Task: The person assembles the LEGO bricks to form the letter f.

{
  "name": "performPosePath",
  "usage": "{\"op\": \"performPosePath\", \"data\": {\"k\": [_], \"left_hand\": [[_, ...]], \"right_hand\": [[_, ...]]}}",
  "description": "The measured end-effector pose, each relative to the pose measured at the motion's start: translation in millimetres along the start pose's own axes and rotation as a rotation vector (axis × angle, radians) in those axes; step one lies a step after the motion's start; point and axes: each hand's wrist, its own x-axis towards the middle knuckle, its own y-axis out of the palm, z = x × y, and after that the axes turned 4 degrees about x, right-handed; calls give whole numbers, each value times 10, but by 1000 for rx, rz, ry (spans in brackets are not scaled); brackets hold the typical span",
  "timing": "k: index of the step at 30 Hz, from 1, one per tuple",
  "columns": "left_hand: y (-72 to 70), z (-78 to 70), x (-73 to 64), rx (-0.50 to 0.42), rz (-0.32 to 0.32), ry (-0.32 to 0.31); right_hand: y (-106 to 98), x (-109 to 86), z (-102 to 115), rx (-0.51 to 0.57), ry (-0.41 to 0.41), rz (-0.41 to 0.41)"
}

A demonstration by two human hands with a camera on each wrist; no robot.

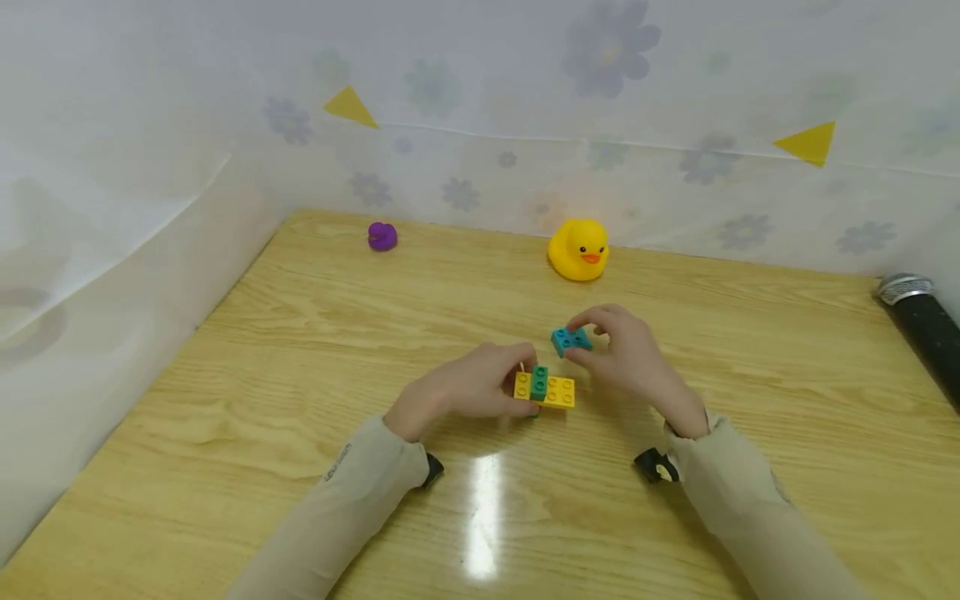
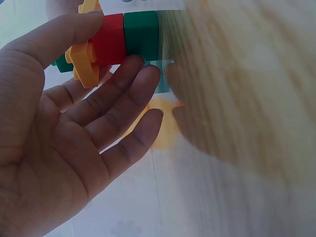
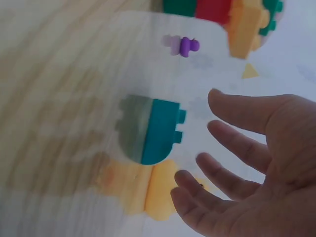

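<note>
My left hand (image 1: 480,383) pinches a stack of toy building bricks near the middle of the table, thumb on one side and fingers on the other. In the left wrist view, the stack has a green brick (image 2: 141,35) at the bottom, a red brick (image 2: 109,42) above it, then a yellow brick (image 2: 83,61). A narrow green brick (image 1: 538,383) tops it. Just beyond lies a teal brick (image 3: 162,131) with a rounded end, studs up. Around it hovers my right hand (image 1: 626,354); the right wrist view shows its spread fingers apart from the teal brick.
At the back of the wooden table (image 1: 300,333) sit a yellow rubber duck (image 1: 577,252) and a small purple duck (image 1: 382,237). A microphone (image 1: 926,321) lies at the right edge. A flower-patterned curtain (image 1: 480,100) hangs behind.
</note>
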Motion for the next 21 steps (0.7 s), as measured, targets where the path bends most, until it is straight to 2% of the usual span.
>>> {"op": "performPosePath", "data": {"k": [2,9,16,21], "left_hand": [[-5,2,0,3,0,-3],[-12,1,-6,-4,8,-15],[-5,-1,-10,-10,3,-19],[1,0,-11,-13,2,-19]], "right_hand": [[11,45,-35,-25,6,9],[36,109,-114,-44,75,150],[61,108,-120,-56,134,197],[70,65,-105,-71,147,208]]}}
